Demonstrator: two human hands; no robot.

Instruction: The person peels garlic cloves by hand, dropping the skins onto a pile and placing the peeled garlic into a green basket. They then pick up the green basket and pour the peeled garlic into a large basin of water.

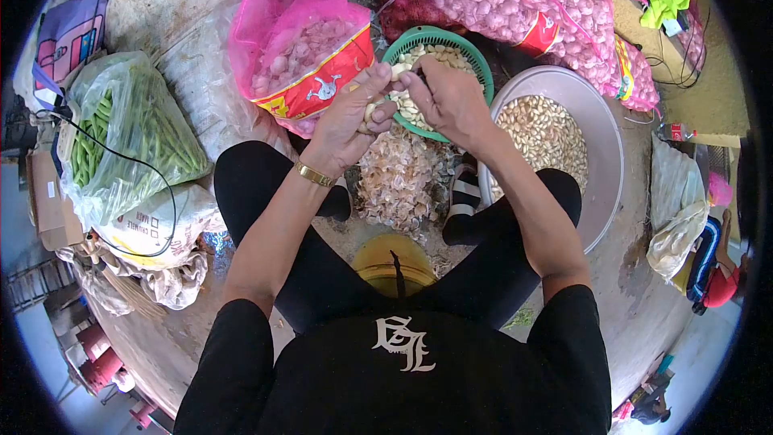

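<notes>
My left hand (pixel 354 117) is closed around a few garlic cloves (pixel 372 111). Its thumb and forefinger pinch one pale clove (pixel 398 71). Right beside that clove, my right hand (pixel 451 98) is closed in a pinch; a small dark shape shows at its fingertips, too little of it to name. Both hands are over the near left rim of a green colander (pixel 477 60) with peeled cloves (pixel 415 109) in it. Loose garlic skins (pixel 398 181) lie heaped on the floor below, between my feet.
A large pale basin (pixel 604 161) of unpeeled cloves (pixel 547 141) stands at the right. An open pink mesh bag (pixel 254 32) of garlic is ahead left; full mesh bags (pixel 564 28) lie ahead right. At the left sits a plastic bag of green pods (pixel 133 133).
</notes>
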